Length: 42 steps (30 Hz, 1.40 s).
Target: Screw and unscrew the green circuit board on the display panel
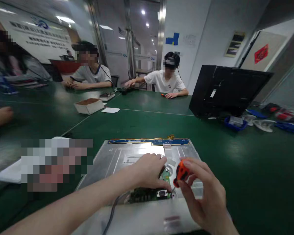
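Observation:
A metal display panel (112,163) lies on the green table, with a blue circuit strip (147,142) along its far edge. My right hand (205,189) grips an orange and black screwdriver (182,171), whose thin tip points down at the corner of a green circuit board (147,195). My left hand (149,171) rests over that board, thumb stretched toward the screwdriver tip and fingers apart. It hides part of the board. Near the thumb sits a silver connector (162,193). A dark cable (111,215) runs from the board toward the near edge.
A large black monitor (227,91) stands at the back right beside a blue tray (235,123). An open box (89,106) and white paper (110,110) lie at the back left. Several people sit across the table (142,124) and at the left.

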### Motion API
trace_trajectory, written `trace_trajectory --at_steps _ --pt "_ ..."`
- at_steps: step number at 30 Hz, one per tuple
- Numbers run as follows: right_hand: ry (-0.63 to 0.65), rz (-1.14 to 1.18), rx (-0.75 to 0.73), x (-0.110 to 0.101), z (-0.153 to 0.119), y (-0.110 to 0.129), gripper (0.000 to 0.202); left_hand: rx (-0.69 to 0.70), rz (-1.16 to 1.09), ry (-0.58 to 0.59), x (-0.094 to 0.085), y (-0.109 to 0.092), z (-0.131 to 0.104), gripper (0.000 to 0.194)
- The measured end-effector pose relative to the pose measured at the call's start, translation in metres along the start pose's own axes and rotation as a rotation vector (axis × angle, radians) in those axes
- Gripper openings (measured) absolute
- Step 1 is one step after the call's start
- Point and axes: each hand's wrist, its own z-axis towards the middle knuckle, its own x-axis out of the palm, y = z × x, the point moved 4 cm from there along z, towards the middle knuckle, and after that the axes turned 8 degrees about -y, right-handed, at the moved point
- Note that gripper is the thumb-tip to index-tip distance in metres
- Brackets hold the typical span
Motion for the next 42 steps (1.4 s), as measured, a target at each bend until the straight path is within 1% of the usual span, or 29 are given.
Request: trace_trajectory --at_steps 4,7,13,18,23,26,29,32,34,38,42 --pt "-0.058 0.074 -0.011 -0.0018 -0.0041 -0.0003 0.055 -0.017 0.021 -0.04 -0.0009 -0.0007 -0.0012 0.066" --pt "-0.08 0.077 -0.007 -0.0022 -0.0057 -0.0007 0.054 -0.015 0.03 -0.065 -0.0009 -0.0007 -0.002 0.061" --pt "-0.053 0.046 -0.01 -0.0024 -0.0059 -0.0016 0.055 -0.011 0.006 -0.073 0.0012 0.001 -0.0015 0.063" --pt "-0.039 -0.009 -0.038 -0.0038 -0.0028 -0.0005 0.051 -0.016 0.002 -0.074 0.0051 0.0036 -0.0006 0.067" --pt "-0.01 0.038 -0.014 -0.0036 -0.0019 0.0007 0.052 -0.013 -0.006 -0.095 0.0062 0.004 -0.0009 0.071" --pt "-0.055 0.081 -0.01 -0.0041 -0.0022 0.0009 0.053 -0.008 0.012 -0.101 0.0045 0.0028 -0.0012 0.071" --pt "-0.118 0.075 -0.005 -0.0045 -0.0049 -0.0004 0.05 -0.009 0.03 -0.079 0.0033 0.0022 -0.0012 0.074" --pt "-0.135 0.051 0.028 -0.0041 -0.0091 -0.0028 0.05 -0.005 0.036 -0.069 0.0024 0.0019 -0.0013 0.072" --pt "-0.132 0.034 0.033 -0.004 -0.0101 -0.0031 0.05 0.001 0.038 -0.069 0.002 0.0017 -0.0016 0.068" --pt "-0.084 0.028 -0.009 -0.0036 -0.0058 -0.0003 0.05 0.003 0.034 -0.093 0.0023 0.0019 -0.0019 0.063" --pt "-0.041 -0.032 -0.022 -0.0046 -0.0012 0.0013 0.046 -0.012 0.007 -0.112 0.0043 0.0034 -0.0014 0.065"
